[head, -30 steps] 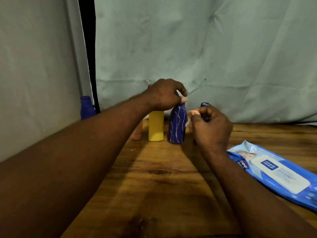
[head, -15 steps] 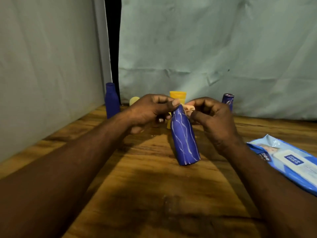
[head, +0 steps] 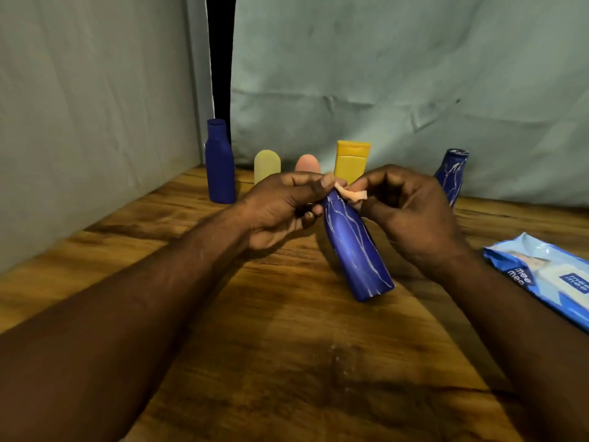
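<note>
Pale grey cloth (head: 382, 74) is hanging behind a wooden bench (head: 287, 362), and along its back edge a row of things is standing: a dark blue bottle (head: 220, 164) at the far left, then a pale yellow cap (head: 267, 164), a pink cap (head: 307, 162) and a yellow bottle (head: 350, 161). In front of that row the left hand (head: 287, 208) is curling its fingers round the neck of the marbled blue bottle (head: 353, 247), which is leaning with its neck up between both hands and its base pointing down toward the near right; whether the base is touching the bench I cannot tell. A second ago this bottle was standing upright in the row beside the yellow bottle; half a second ago it was already forward and tilted much as now. At its mouth the right hand (head: 411, 212) is pinching a soft peach piece (head: 353, 194), as it was before, so the two hands are sitting close together over the bottle top. Behind the right hand a second marbled bottle (head: 451, 173) is standing upright, and a blue wipes pack (head: 548, 279) is lying flat at the far right edge.
</note>
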